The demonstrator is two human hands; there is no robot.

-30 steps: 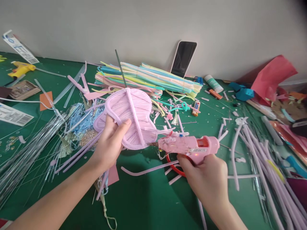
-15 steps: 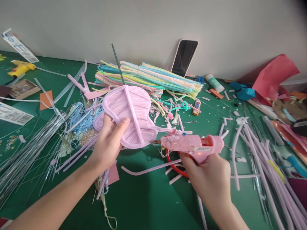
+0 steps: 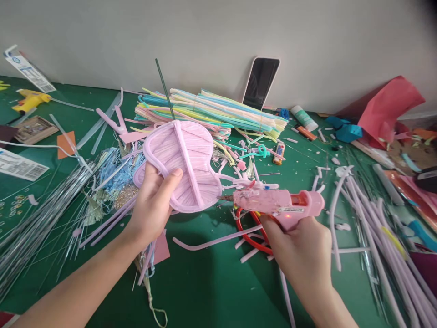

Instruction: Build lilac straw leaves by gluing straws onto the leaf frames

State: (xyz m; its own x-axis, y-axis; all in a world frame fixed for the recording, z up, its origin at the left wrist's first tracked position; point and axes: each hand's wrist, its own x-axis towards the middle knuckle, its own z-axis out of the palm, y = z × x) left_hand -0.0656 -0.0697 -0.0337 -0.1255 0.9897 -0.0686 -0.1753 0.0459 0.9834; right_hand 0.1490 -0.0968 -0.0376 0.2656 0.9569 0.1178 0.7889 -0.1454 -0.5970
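My left hand (image 3: 155, 200) grips a lilac pipe-cleaner shape (image 3: 194, 155) with a wavy outline, thumb on its face. A raised strip runs down its middle, and a thin dark green rod (image 3: 164, 89) rises at its top edge. In my right hand (image 3: 303, 255) is a pink hot glue gun (image 3: 273, 202), fingers wrapped round its handle, a small orange light glowing on it. Its nozzle points left, close to the shape's lower right edge; whether they touch I cannot tell. Below the gun lie red-handled scissors (image 3: 241, 223), partly hidden by my right hand.
Bundled pastel pipe cleaners (image 3: 211, 109) lie along the wall, beside a leaning phone (image 3: 261, 82). Silvery wires (image 3: 51, 214) and blue tassels (image 3: 118, 171) are at left, near a yellow glue gun (image 3: 32, 99). Lilac pipe cleaners (image 3: 382, 237) spread at right.
The glue gun in my right hand has shifted slightly to the right. My left hand and the lilac shape have moved a little to the left.
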